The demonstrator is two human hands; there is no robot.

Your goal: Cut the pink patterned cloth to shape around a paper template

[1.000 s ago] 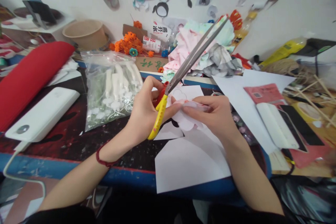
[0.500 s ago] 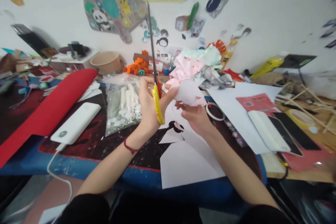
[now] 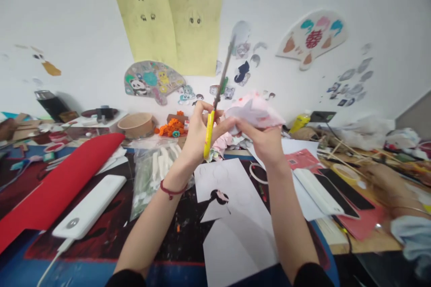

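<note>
The left hand (image 3: 197, 141) has its fingers closed round yellow-handled scissors (image 3: 209, 134), blades pointing up; the right hand (image 3: 262, 141) pinches pink paper (image 3: 252, 112) between narrow fingers, raised above the far edge of the desk (image 3: 175, 242).

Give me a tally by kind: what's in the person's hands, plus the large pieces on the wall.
Yellow-handled scissors: 1
Folded pink paper: 1
Yellow paper sheets: 2
Fan-shaped cutouts: 2
Total: 6
</note>
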